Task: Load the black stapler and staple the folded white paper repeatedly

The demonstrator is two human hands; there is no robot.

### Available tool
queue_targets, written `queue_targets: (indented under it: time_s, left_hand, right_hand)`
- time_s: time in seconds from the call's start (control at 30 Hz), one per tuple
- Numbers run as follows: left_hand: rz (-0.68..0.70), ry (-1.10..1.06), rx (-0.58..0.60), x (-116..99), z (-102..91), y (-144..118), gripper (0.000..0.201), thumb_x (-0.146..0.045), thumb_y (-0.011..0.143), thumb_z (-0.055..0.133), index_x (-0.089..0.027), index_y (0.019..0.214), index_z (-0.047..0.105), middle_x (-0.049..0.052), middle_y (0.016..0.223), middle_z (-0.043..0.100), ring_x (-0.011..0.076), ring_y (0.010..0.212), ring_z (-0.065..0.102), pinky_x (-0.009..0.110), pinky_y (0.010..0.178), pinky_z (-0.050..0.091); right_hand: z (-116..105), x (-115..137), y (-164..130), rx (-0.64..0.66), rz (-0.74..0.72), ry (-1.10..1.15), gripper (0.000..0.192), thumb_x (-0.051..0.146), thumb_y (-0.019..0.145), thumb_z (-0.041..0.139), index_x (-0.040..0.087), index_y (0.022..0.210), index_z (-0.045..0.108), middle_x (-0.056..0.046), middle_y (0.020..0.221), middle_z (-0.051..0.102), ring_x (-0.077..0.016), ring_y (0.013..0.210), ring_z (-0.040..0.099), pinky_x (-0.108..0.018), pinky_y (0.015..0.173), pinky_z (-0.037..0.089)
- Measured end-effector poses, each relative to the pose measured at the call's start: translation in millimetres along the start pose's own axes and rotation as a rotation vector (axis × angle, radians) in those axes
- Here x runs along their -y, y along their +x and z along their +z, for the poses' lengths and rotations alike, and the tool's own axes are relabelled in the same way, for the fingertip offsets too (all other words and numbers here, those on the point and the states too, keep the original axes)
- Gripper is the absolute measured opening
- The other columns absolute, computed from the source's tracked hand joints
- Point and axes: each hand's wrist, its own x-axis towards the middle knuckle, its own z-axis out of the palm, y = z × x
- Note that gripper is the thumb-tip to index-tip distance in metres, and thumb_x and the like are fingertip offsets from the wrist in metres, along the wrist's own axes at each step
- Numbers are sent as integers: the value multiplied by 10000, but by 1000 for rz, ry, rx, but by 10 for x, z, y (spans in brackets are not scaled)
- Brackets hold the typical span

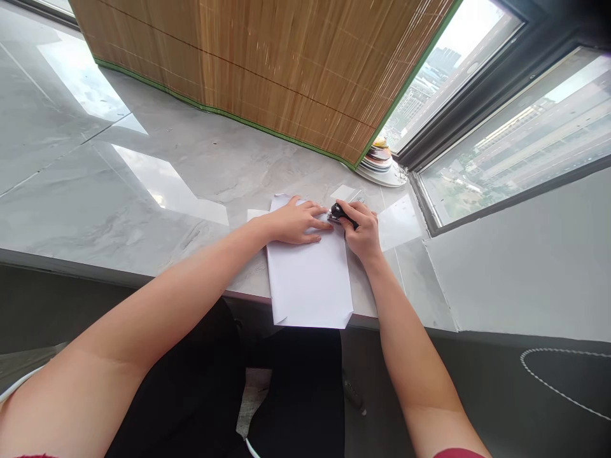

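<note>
White paper [310, 280] lies on the counter, its near end reaching out past the front edge, with its near corners bent. My left hand [298, 221] rests flat on the upper part of the sheet, fingers spread and pointing right. In my right hand [363, 230] is a small black stapler [342, 214]. Its metal front end sits over the paper's right side, close to my left fingertips. Whether its jaws are pressed together on the paper I cannot tell.
A bamboo blind [286, 70] with green edging hangs over the back of the marble-patterned counter [191, 152]. Several stacked plates [384, 168] stand by the window frame [458, 114] at right. A clear piece of plastic [358, 196] lies behind my right hand. A white cord [548, 381] loops at lower right.
</note>
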Motion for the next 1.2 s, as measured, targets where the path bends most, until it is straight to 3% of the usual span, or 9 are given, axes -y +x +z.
queue_targets:
  time_s: [1.2]
  left_hand:
    - [14,-40,-12,35,27,4,459,-466,1070,583,-428,1517,679,87,1725,479,388,1529,461,701,1271,211]
  right_hand:
    - [-2,82,3,27,28,-71,448,223,964,564,321,1347,774,-68,1179,769,-311,1141,686,-544,1053,424]
